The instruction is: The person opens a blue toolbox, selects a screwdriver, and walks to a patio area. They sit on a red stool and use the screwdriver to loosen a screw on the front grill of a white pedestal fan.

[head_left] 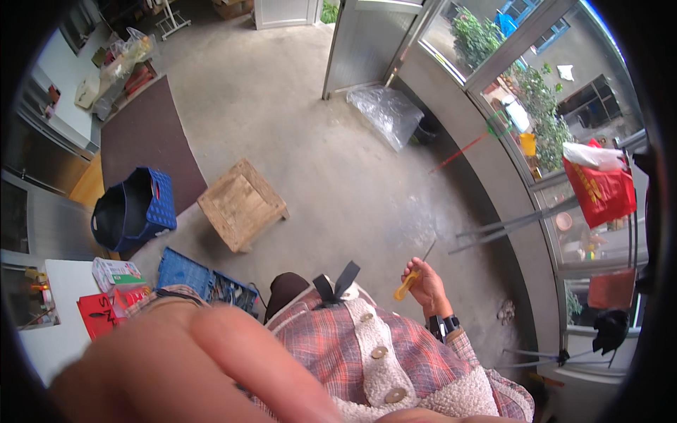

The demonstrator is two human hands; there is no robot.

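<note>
My right hand (427, 287) is closed around the yellow handle of a screwdriver (407, 285), off to the right of my body. Its thin metal shaft points up and away from me. A dark band circles that wrist. Very near the camera, my left hand (176, 359) fills the lower left, large and blurred. One thick finger stretches toward the bottom edge, while the other fingertips are cut off or hidden. Whether this hand holds anything does not show. Behind it lies an open blue toolbox (185, 273) with tools inside, partly covered by my arm.
A low wooden stool (243, 203) stands ahead, with a blue plastic basket (163, 201) to its left. Red and white packages (116, 275) lie on a white surface at the left. Clear plastic sheeting (384, 113) rests near the open door (370, 46). A red bag (599, 187) hangs by the windows.
</note>
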